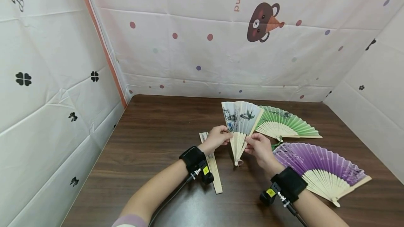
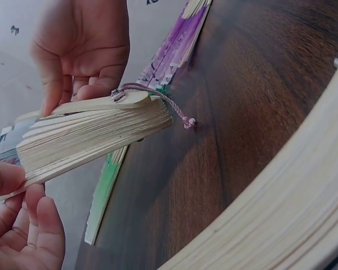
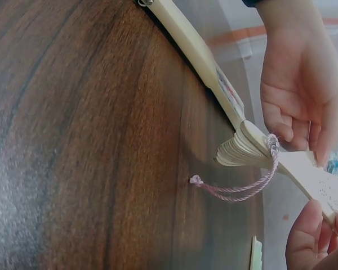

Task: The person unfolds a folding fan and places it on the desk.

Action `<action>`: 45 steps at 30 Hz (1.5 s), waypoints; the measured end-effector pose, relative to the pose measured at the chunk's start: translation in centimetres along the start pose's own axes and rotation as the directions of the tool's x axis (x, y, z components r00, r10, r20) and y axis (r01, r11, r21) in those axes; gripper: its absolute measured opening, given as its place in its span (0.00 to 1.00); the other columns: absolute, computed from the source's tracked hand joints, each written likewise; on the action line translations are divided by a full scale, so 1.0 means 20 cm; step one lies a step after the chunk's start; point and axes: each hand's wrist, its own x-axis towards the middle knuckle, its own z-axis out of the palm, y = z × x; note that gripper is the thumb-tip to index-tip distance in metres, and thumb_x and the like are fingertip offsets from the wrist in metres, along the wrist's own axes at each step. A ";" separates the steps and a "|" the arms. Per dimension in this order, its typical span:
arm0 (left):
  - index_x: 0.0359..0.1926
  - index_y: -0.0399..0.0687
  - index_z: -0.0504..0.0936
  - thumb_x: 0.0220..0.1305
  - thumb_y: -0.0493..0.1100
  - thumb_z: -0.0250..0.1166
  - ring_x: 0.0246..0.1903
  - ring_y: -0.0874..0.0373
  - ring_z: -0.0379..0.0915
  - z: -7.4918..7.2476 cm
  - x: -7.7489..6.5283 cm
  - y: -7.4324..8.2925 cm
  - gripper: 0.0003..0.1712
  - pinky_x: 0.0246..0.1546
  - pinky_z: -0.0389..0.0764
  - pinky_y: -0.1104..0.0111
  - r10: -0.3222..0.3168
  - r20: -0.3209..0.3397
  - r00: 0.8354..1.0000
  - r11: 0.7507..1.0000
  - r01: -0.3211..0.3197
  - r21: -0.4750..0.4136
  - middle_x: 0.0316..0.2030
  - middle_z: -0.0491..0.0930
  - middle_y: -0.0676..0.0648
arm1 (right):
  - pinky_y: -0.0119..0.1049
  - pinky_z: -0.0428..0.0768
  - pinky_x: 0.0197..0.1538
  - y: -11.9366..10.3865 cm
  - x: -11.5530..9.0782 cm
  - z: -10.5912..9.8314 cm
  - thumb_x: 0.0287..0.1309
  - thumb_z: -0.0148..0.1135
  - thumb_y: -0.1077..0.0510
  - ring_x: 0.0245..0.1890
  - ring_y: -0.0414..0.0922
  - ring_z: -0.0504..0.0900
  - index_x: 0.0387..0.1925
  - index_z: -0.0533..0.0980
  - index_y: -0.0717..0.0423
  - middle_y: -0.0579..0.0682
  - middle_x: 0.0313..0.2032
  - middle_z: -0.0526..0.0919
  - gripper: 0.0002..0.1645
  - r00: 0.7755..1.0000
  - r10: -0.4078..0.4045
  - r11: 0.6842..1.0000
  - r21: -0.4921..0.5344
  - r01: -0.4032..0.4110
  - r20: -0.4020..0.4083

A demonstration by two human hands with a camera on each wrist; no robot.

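A partly spread folding fan point(image 1: 241, 118), pale blue with a printed scene and light wooden ribs, is held over the table between both hands. My left hand point(image 1: 217, 137) pinches its left outer rib between thumb and fingers. On the opposite side, the right hand point(image 1: 262, 148) pinches the right outer rib. From the pivot end, a pink cord point(image 3: 236, 194) hangs in a loop with a knot, seen in the right wrist view. Beneath the left wrist lies a folded fan point(image 1: 215, 176), partly hidden by the forearm.
To the right on the brown table point(image 1: 157, 125) lie two spread fans: a green fan point(image 1: 290, 123) behind and a purple fan point(image 1: 325, 160) nearer the front, close to the right forearm. Printed cloth walls point(image 1: 176, 55) stand at the back and both sides.
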 end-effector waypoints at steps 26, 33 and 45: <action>0.30 0.42 0.70 0.59 0.39 0.57 0.28 0.62 0.73 -0.03 0.03 -0.06 0.06 0.40 0.78 0.62 0.005 -0.074 0.997 0.997 -0.011 -0.083 0.27 0.76 0.48 | 0.25 0.78 0.28 -0.01 0.01 -0.07 0.60 0.48 0.64 0.20 0.35 0.74 0.33 0.62 0.62 0.44 0.21 0.72 0.05 0.997 0.030 0.994 0.111 -0.023 -0.066; 0.30 0.42 0.69 0.59 0.40 0.58 0.26 0.64 0.72 -0.03 0.04 -0.07 0.07 0.40 0.78 0.63 0.005 -0.095 0.996 0.991 -0.017 -0.129 0.27 0.76 0.48 | 0.25 0.79 0.30 -0.02 0.01 -0.09 0.61 0.46 0.64 0.21 0.35 0.75 0.31 0.61 0.60 0.43 0.21 0.72 0.04 0.997 0.037 0.988 0.155 -0.025 -0.075; 0.31 0.43 0.68 0.60 0.39 0.57 0.44 0.40 0.72 -0.03 0.04 -0.07 0.06 0.47 0.75 0.57 -0.010 -0.119 0.993 0.978 -0.015 -0.206 0.24 0.74 0.51 | 0.24 0.79 0.31 -0.03 0.03 -0.13 0.62 0.43 0.64 0.22 0.35 0.74 0.29 0.60 0.59 0.44 0.23 0.70 0.06 0.995 0.040 0.972 0.234 -0.017 -0.095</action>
